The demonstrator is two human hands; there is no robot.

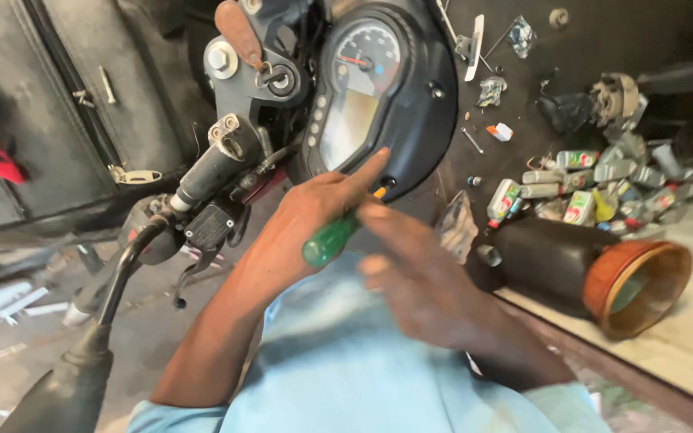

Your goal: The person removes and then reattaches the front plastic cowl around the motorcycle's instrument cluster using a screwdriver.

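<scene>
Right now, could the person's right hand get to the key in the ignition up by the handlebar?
Probably not straight away. The right hand hangs low beside the green-handled screwdriver, and the left hand gripping it lies across the path to the ignition key. It would need to go round.

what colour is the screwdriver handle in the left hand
Green, translucent-looking; the screwdriver handle shows in the head view, gripped by the left hand.

Black rounded plastic instrument cluster (pixel 387 96) and black handlebar brake lever (pixel 126 256) obstruct forward access; bare concrete floor (pixel 34 337) lies open left.
</scene>
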